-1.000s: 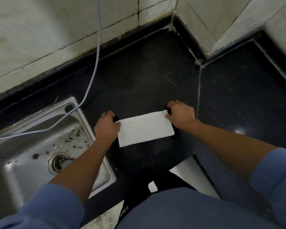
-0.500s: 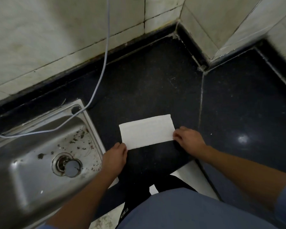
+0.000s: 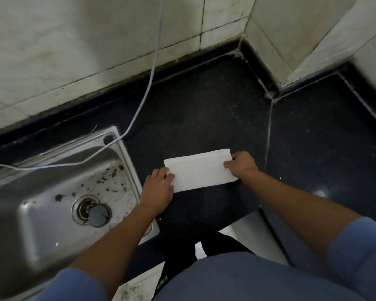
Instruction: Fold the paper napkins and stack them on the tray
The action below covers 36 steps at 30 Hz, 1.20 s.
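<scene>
Both hands are on a white paper napkin (image 3: 201, 171). One hand is at each end. The left hand (image 3: 157, 189) is at the left end, by the near corner. Its fingers are bent and their tips lie on the edge of the paper. I cannot tell if this hand pinches the paper or only presses it down. The right hand (image 3: 241, 167) is at the right end, by the far corner. Its thumb lies on top of the paper and its fingers curl round the edge, so it pinches the napkin.

The napkin is a long shape and looks folded, with a thin strip along its far side. It lies flat on the dark counter (image 3: 204, 109), near the front edge. It is tilted a little, with the right end farther away than the left.

Just left of the napkin is a metal sink (image 3: 30, 224). The left hand is right beside the sink's rim. Small brown bits (image 3: 109, 172) lie in the sink, and a round grey plug (image 3: 98, 215) sits in the drain. A thin pale cable (image 3: 149, 83) hangs down the wall and runs left across the far part of the sink.

Pale wall tiles (image 3: 74, 40) stand behind the counter. A thin line (image 3: 269, 131) runs across the counter just right of the right hand. Blue sleeves (image 3: 360, 250) cover both upper arms.
</scene>
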{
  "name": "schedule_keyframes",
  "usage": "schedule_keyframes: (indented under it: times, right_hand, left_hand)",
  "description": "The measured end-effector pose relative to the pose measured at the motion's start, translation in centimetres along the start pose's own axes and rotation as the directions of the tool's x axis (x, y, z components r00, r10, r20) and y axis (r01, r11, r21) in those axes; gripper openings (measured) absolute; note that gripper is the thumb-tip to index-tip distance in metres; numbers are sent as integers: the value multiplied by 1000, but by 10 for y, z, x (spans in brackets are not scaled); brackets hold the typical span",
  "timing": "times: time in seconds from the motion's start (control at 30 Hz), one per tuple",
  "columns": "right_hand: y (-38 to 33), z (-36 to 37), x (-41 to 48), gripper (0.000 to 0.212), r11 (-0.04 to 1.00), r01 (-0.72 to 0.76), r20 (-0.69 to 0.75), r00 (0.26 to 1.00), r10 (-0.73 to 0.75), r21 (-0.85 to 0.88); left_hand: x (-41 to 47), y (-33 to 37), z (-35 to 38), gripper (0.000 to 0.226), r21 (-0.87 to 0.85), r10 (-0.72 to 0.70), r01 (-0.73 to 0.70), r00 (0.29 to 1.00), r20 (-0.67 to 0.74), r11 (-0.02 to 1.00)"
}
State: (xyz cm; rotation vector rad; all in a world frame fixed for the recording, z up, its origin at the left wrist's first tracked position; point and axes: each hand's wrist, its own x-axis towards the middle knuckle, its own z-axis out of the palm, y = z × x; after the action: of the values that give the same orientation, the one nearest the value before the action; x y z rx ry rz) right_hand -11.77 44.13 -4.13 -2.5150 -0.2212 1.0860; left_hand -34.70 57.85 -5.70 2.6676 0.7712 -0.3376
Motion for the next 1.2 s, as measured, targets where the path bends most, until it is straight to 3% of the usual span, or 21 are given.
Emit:
schedule_keyframes:
  times: [0.07, 0.13, 0.27, 0.37, 0.53, 0.63, 0.77, 0.83, 0.9, 0.97, 1.07, 1.2]
  right_hand:
    - [-8, -7, -6, 18, 954, -94, 85, 994, 72, 284]
    - [-19, -9, -15, 23, 900, -151, 180, 980, 82, 409]
    - [-49, 15, -35, 13, 949, -13, 242, 968, -67, 315]
    - [-74, 52, -45, 20, 974, 116, 260, 951, -165, 194]
    - [-91, 100, -49, 12, 981, 192, 271, 944, -188, 10]
    - [-86, 114, -45, 23, 960, 253, 279, 937, -211, -123]
    - [-74, 100, -52, 24, 959, 283, 274, 920, -280, 30]
    - [-58, 83, -51, 16, 848, 501, 170, 864, -475, -176]
    - [-36, 71, -47, 21, 630, 651, 105, 726, -679, -423]
    - [-22, 66, -42, 37, 464, 698, 181, 639, -748, -546]
    - [-12, 65, -30, 60, 299, 671, 387, 672, -631, -678]
    - [-4, 61, -18, 66, 208, 640, 453, 702, -550, -740]
  left_hand:
    - [-12, -8, -2, 35, -70, -30, 25, 997, -74, 997]
    - [-24, -19, -2, 30, -124, -84, 70, 990, -115, 990]
    - [-45, -38, -6, 26, -220, -185, 153, 974, -132, 963]
    - [-59, -48, -8, 21, -271, -219, 170, 962, -165, 948]
    - [-77, -58, -11, 16, -268, -254, 203, 952, -171, 942]
    - [-79, -60, -9, 18, -256, -259, 215, 954, -152, 943]
    - [-68, -50, -7, 19, -250, -207, 164, 966, -157, 954]
    - [-53, -38, -7, 23, -202, -128, 94, 978, -163, 975]
    - [-34, -20, -10, 33, -121, -26, 10, 991, -135, 993]
    - [-13, -6, -11, 45, -30, 56, -57, 997, -47, 998]
    - [9, -4, -7, 58, 113, 50, -62, 993, 111, 992]
    - [10, -21, 8, 63, 178, 19, -52, 982, 186, 983]
